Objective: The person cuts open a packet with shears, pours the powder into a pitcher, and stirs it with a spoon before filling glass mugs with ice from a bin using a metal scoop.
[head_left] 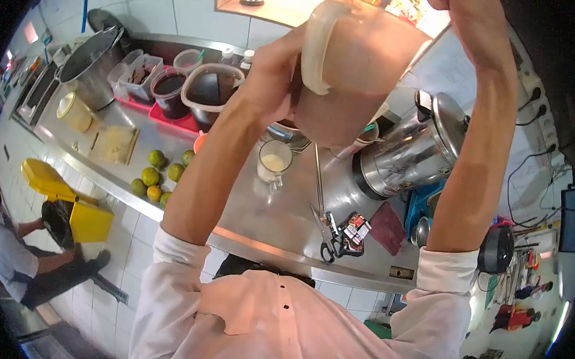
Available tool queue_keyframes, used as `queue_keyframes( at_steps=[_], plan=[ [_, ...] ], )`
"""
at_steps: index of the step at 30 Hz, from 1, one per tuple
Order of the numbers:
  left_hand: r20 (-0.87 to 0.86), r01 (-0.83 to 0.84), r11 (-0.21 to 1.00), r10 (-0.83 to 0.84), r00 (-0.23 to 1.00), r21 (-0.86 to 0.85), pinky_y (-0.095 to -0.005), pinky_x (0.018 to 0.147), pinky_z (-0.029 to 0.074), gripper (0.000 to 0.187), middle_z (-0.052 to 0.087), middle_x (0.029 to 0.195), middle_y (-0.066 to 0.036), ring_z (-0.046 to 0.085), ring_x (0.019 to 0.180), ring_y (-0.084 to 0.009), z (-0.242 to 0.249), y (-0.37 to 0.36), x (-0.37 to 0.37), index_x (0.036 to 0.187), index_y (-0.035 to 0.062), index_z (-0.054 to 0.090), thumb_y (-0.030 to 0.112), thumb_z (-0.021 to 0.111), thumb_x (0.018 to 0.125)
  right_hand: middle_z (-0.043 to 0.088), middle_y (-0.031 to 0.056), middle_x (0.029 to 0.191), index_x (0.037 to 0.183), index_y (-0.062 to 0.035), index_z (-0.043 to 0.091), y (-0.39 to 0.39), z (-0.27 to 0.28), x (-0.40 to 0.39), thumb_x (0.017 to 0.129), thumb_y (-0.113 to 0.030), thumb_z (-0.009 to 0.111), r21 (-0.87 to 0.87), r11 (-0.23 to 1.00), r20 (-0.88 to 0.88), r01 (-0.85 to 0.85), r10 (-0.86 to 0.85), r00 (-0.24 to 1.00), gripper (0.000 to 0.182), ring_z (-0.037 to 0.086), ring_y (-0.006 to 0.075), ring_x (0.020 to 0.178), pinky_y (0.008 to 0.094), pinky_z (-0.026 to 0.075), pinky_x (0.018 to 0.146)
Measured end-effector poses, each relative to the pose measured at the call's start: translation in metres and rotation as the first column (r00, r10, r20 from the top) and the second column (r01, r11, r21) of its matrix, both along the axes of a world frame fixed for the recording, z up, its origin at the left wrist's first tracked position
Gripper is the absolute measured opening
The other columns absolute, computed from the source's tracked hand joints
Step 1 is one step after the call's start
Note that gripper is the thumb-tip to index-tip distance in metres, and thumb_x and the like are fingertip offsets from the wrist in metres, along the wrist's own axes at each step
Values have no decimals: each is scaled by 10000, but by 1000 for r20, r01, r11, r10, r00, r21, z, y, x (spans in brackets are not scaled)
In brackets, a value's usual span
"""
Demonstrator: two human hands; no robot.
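Note:
My left hand is closed round a translucent plastic pitcher by its handle side, raised high in front of me. Brownish liquid shows through the pitcher's wall. At the top edge is my right hand, lifted above the pitcher's right side; its fingers are mostly cut off by the frame, so I cannot see what they hold. Below the pitcher a glass mug with pale creamy liquid stands on the steel counter. Scissors lie beside a small printed pack.
Green citrus fruits, tubs of dark liquid and a large pot occupy the left side. A steel urn stands right, near a dark red cloth. A person sits by a yellow bin at lower left.

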State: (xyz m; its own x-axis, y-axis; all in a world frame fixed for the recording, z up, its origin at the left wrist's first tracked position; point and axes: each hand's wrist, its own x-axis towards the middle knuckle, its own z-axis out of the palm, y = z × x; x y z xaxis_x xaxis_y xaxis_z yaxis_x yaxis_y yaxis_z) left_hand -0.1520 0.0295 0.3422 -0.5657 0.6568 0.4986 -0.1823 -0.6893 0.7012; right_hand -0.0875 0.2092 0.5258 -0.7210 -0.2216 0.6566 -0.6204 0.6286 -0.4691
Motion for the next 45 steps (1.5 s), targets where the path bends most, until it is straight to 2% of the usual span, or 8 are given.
queue_keyframes(
  at_steps=[7, 11, 16, 20, 23, 27, 33, 45],
  plan=[
    [140, 331, 932, -351, 926, 145, -379, 955, 554, 675, 679, 1290, -143, 671, 1146, -231, 33, 34, -7, 1394, 6, 580, 533, 541, 975, 444, -62, 643, 777, -91, 597, 17, 21, 23, 1035, -234, 588, -62, 996, 24, -66, 67, 997, 294, 369, 51, 526, 228, 275, 487],
    [-42, 201, 978, -199, 979, 62, -365, 870, 598, 686, 701, 1232, -186, 726, 1021, -256, 37, 63, -15, 1375, -36, 574, 525, 518, 985, 484, -46, 641, 779, -98, 586, 32, 31, 32, 1039, -228, 575, -243, 945, 217, -220, 274, 937, 291, 419, 50, 523, 209, 307, 486],
    [-15, 399, 870, -413, 911, 289, -361, 859, 608, 631, 704, 1222, -199, 735, 1003, -254, 54, 65, 4, 1359, -47, 583, 470, 501, 1006, 552, -15, 669, 806, -82, 615, 42, 29, 28, 1026, -223, 584, -176, 927, 66, -332, 347, 935, 263, 478, 46, 543, 200, 379, 511],
    [-55, -1, 991, 8, 998, 130, -244, 779, 614, 553, 694, 1236, -173, 724, 1015, -202, 49, 63, -8, 1444, -26, 520, 401, 378, 1124, 582, 0, 704, 833, -63, 646, 53, 37, 28, 1016, -239, 595, -168, 926, 32, -337, 347, 937, 259, 509, 52, 587, 221, 420, 554],
    [-68, 359, 886, -355, 932, 292, -349, 888, 595, 624, 701, 1226, -181, 719, 1042, -261, 55, 69, 3, 1391, -42, 562, 449, 476, 1015, 583, 3, 709, 818, -63, 654, 43, 30, 32, 1002, -216, 614, -179, 920, 8, -349, 356, 934, 243, 503, 74, 597, 230, 421, 568],
    [-191, -328, 945, 321, 928, -8, -335, 970, 535, 701, 670, 1270, -153, 657, 1139, -240, 48, 41, 25, 1439, -25, 524, 522, 500, 1001, 602, 12, 729, 819, -68, 685, 63, 47, 31, 990, -205, 642, 43, 980, 65, -193, 190, 980, 223, 520, 96, 616, 238, 425, 575],
    [-345, 37, 999, -40, 938, -15, -339, 1046, 455, 864, 600, 1329, -116, 567, 1220, -202, 27, 31, 16, 1511, 11, 452, 603, 674, 922, 482, -74, 643, 825, -75, 683, 39, 5, 35, 1022, -275, 623, 30, 999, 277, -33, 24, 961, 287, 405, 17, 582, 232, 292, 524],
    [-569, -280, 938, 118, 814, -207, -426, 1188, 339, 1066, 440, 1526, -128, 442, 1411, -258, -25, -21, 52, 1570, 33, 342, 356, 933, 744, 556, 67, 633, 808, -10, 712, 7, -48, 66, 879, -176, 748, 396, 895, 179, -205, 144, 973, 184, 480, 173, 607, 336, 363, 554]
  ],
)
